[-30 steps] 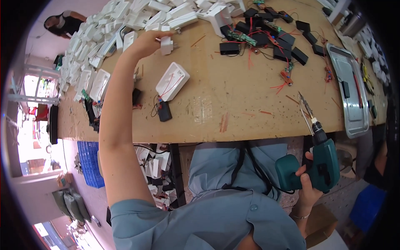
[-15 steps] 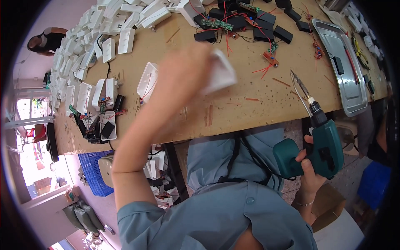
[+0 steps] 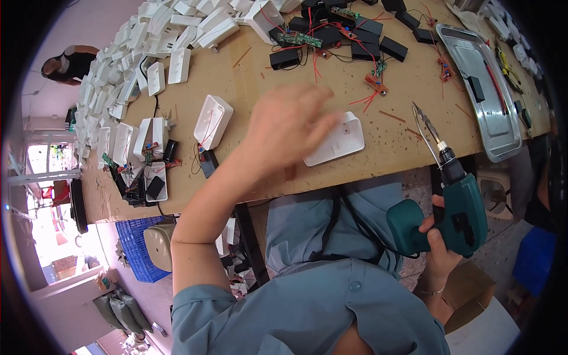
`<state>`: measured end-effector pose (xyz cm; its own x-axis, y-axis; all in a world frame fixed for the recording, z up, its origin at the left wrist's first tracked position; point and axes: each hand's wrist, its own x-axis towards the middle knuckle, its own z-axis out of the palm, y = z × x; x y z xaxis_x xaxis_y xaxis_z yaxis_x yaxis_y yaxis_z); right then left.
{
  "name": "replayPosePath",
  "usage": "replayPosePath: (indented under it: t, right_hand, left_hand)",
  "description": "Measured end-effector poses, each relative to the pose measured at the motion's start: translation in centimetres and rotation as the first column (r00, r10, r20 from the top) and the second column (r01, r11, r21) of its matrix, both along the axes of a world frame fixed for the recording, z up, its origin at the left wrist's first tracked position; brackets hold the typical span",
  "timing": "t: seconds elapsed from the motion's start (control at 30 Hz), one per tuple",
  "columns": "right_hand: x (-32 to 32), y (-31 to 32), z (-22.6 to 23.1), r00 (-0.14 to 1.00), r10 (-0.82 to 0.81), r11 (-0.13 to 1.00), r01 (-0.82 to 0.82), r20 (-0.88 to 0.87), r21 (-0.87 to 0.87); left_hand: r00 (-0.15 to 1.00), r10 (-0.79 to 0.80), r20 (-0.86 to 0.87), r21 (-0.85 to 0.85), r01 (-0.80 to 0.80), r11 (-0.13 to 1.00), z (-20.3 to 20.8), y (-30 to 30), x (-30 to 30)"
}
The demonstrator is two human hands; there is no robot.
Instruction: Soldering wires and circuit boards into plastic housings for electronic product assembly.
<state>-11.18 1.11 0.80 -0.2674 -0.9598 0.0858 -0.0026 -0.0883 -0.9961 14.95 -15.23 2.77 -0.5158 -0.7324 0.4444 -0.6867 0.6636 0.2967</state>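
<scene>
My left hand (image 3: 290, 124) is over the table, fingers stretched and thumb apart, somewhat blurred, with nothing seen in it. Just right of it a white plastic case (image 3: 344, 142), hollow side up, lies near the table's front edge; the hand hides part of it. Left of my forearm stands another white case (image 3: 213, 122) with a red wire inside, and a black box (image 3: 208, 163) with thin wires lies below it. My right hand (image 3: 441, 251) is wrapped round the grip of a green soldering gun (image 3: 464, 213), its metal tip pointing up over the table's edge.
White cases (image 3: 177, 35) are heaped at the far left. Black boxes (image 3: 367, 44) and circuit boards (image 3: 376, 84) with red wires lie at the back. On the right is a metal tray (image 3: 497, 136), with yellow-handled pliers (image 3: 507, 70) beside it. Wired cases (image 3: 155, 171) stand front left.
The white case that my left hand was moving now lies on the table, farther right and nearer the front edge. My left hand has come off it. The soldering gun has barely moved.
</scene>
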Motion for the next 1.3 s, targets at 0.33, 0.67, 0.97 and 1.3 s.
replayPosePath:
  t: [0.33,0.67,0.97,1.3]
  right_hand:
    - [-0.2,0.2,0.1,1.0,-0.03,1.0,0.03,-0.001,0.011]
    - [-0.9,0.3,-0.3,0.999,-0.04,0.999,0.04,-0.005,-0.014]
    - [-0.8,0.0,-0.8,1.0,0.009,0.999,-0.01,-0.024,-0.041]
    - [0.1,-0.7,-0.7,0.999,0.027,0.99,-0.031,-0.031,-0.135]
  left_hand:
    - [0.915,0.199,0.351,-0.335,-0.076,0.939,-1.0,-11.9,0.9]
    - [0.448,0.421,-0.789,0.5,0.069,0.863,8.5,-11.9,2.5]
    - [0.624,0.587,-0.516,0.552,-0.281,0.785,-0.3,1.8,3.8]
    - [0.814,0.58,0.008,0.396,-0.535,0.746,0.5,5.9,4.8]
